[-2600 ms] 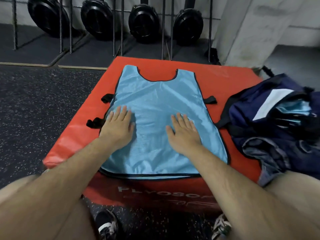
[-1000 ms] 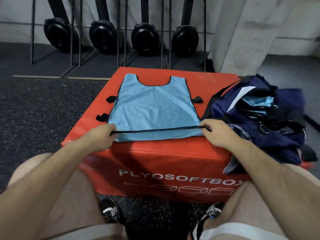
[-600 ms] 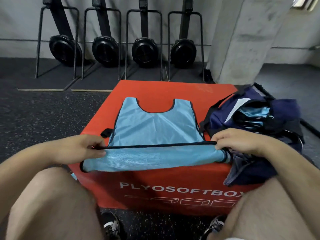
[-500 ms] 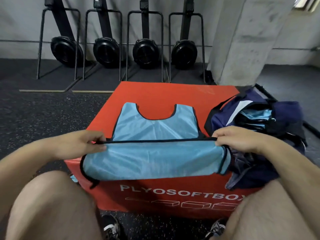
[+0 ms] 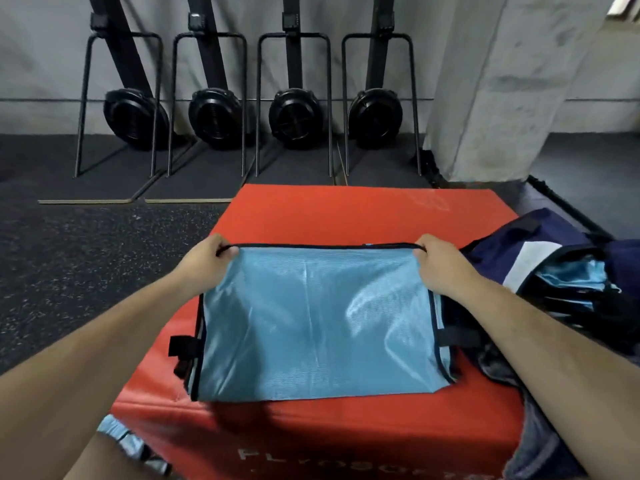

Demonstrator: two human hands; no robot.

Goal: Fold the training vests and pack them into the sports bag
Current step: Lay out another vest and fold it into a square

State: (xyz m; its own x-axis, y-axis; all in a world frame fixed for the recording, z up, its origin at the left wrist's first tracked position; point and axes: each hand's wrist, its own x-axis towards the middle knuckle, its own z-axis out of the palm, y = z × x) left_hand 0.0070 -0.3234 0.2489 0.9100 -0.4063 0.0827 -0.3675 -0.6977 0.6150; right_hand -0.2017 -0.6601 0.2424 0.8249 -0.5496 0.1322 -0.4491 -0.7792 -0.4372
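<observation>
Light-blue mesh training vest (image 5: 318, 327): folded in half, flat on red padded plyo box (image 5: 346, 209).
Left hand (image 5: 204, 261): arm outstretched, fingers curled, pinching vest's far-left corner.
Right hand (image 5: 440, 268): arm outstretched, pinching far-right corner, beside navy sports bag (image 5: 568, 232).

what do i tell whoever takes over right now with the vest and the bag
The left hand pinches the far left corner of the blue vest in its fingers, on the black-trimmed edge.
The right hand pinches the far right corner of the same edge.
The vest lies doubled over on the red box.
The sports bag sits open to the vest's right, with light blue cloth inside.
Done: first fold. Left: probably fold it smaller, then pack it.
A light blue scrap by the box's near left corner may be another vest; cannot tell.
</observation>
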